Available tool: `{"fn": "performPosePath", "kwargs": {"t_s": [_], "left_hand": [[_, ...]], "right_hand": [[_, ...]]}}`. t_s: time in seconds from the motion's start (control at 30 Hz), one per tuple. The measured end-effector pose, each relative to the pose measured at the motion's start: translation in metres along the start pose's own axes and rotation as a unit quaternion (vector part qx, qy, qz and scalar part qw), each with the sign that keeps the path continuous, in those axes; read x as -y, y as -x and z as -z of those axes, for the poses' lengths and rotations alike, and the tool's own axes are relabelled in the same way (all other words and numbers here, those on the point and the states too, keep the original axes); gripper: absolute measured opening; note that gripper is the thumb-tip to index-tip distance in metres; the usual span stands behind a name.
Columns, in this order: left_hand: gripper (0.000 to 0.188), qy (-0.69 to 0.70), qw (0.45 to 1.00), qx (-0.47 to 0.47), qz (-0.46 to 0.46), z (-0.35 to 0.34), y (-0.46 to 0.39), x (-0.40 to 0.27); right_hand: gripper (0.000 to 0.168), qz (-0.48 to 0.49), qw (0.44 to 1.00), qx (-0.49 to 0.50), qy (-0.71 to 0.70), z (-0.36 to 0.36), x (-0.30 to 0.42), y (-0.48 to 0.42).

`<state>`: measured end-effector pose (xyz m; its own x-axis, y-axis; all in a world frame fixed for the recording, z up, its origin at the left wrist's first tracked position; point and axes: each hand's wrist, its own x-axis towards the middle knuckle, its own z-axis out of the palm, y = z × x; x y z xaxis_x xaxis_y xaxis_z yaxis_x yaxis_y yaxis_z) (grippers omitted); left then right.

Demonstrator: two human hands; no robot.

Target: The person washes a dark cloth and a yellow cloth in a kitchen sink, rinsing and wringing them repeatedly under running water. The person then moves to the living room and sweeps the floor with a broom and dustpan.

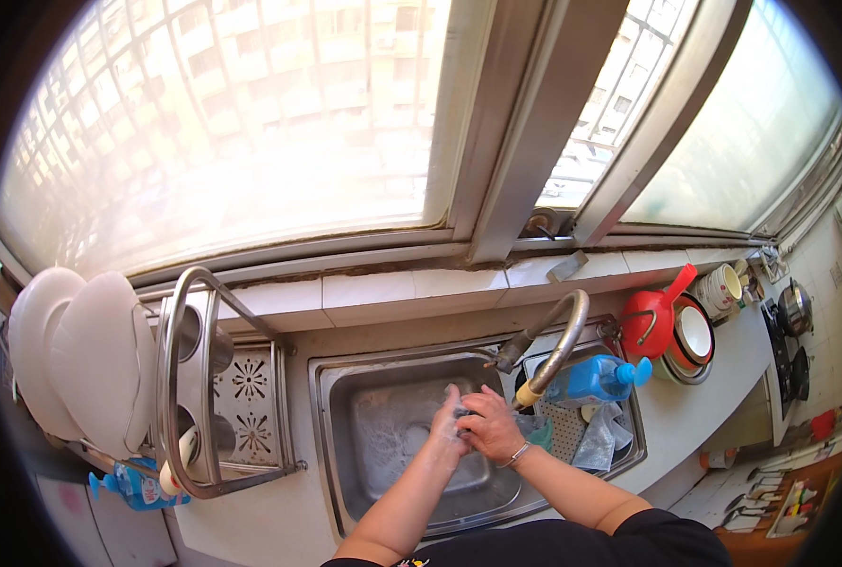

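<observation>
My left hand (448,424) and my right hand (494,427) are pressed together above the right part of a stainless-steel sink basin (371,411). The right fingers lie across the left hand, and whitish suds show on the left hand and wrist. Whether anything small sits between the palms is hidden. A bracelet (517,453) circles my right wrist. Close by on the right, the curved metal faucet (575,322) arches over with its yellowish tip (527,395) pointing down beside my right hand. Wet foam streaks spread over the basin floor around the drain (418,434).
A blue pump bottle (585,379), a perforated tray (561,419) and a clear plastic bag (598,441) occupy the smaller right basin. Farther right stand a red ladle (646,322) and stacked bowls (695,333). A metal rack (172,368) with white plates (101,365) rises at left.
</observation>
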<state>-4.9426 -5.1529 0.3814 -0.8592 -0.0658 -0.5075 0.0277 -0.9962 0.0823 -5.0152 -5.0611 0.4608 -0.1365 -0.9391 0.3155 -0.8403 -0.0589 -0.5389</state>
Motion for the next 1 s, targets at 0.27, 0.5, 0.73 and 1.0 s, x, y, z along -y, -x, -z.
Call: {"fn": "performPosePath", "kwargs": {"t_s": [0.27,0.5,0.73,1.0], "left_hand": [[0.052,-0.002,0.999,0.048,-0.006,-0.04,0.026,0.0],[0.04,-0.009,0.988,-0.114,-0.099,-0.002,-0.003,0.012],[0.046,-0.092,0.972,-0.179,-0.121,-0.033,0.006,0.025],[0.052,-0.237,0.928,-0.247,-0.144,-0.07,0.036,0.018]], "right_hand": [[0.014,-0.022,0.998,-0.064,0.02,-0.01,-0.001,-0.004],[0.019,-0.07,0.982,-0.169,0.052,-0.038,-0.007,-0.014],[0.025,-0.325,0.94,-0.049,-0.092,-0.042,-0.04,-0.011],[0.033,-0.321,0.897,-0.122,-0.278,-0.082,-0.081,0.034]]}}
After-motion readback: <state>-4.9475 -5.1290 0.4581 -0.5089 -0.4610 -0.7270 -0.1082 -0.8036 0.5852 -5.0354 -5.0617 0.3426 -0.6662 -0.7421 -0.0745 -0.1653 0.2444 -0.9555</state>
